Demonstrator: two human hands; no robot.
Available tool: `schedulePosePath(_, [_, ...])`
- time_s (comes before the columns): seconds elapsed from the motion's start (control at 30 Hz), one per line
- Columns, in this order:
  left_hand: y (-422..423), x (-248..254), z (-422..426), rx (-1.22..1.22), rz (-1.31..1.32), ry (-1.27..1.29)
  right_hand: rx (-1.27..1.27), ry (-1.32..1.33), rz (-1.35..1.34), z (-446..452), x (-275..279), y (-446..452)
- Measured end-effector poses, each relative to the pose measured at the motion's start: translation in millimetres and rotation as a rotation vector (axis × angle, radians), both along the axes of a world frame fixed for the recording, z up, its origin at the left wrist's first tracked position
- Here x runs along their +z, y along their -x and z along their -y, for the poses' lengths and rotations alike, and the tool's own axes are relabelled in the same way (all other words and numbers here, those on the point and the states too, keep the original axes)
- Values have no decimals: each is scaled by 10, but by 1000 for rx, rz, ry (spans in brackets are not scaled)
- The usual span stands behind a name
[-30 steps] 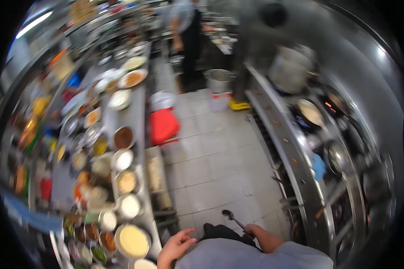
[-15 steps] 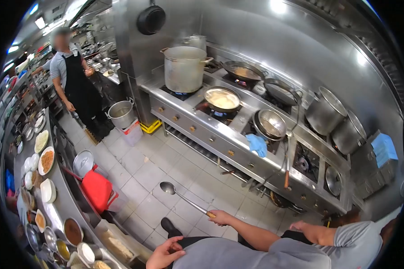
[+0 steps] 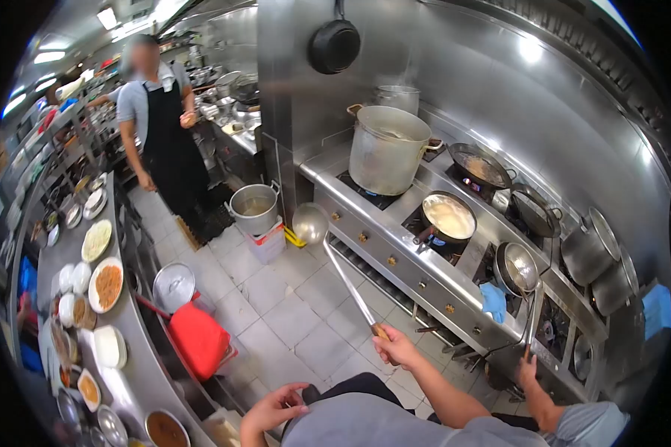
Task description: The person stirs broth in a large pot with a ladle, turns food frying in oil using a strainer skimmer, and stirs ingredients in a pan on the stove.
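My right hand (image 3: 397, 349) is wrapped round the wooden handle end of a long metal ladle (image 3: 344, 277). The round bowl of the ladle is raised over the tiled floor, level with the near edge of the stove. In front of my torso, my left hand (image 3: 276, 408) hangs with loosely bent fingers and nothing visible in it. A wide pan with pale, foamy food (image 3: 449, 217) sits on a front burner, its handle towards me. Beside it, a strainer (image 3: 521, 267) rests over dark nested pans.
At right, a co-worker's hand (image 3: 528, 370) grips a long wooden-handled utensil. Another person in a black apron (image 3: 173, 141) stands at the back left. A large stockpot (image 3: 389, 160) stands on the stove (image 3: 384, 242). Dishes line the left counter (image 3: 138, 328); a red lid (image 3: 200, 339) is below.
The ladle has swung up and its bowl is now higher. My view has shifted, so the stove sits further right. The co-worker's hand at right has reached a utensil handle.
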State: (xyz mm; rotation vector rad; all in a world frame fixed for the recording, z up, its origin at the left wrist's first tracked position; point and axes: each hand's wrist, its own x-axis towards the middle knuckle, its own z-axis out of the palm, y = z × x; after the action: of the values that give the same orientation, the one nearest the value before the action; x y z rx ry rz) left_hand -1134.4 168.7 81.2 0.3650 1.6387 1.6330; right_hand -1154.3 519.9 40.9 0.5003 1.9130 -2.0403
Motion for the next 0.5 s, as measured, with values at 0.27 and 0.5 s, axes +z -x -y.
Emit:
schedulePosePath(0.27, [1192, -295, -127, -61, 100, -5, -235, -380, -354, -932, 1385, 1069])
schedulePosePath(0.5, [2869, -889, -365, -41, -20, 311, -59, -1401, -331, -2135, 3202, 2155])
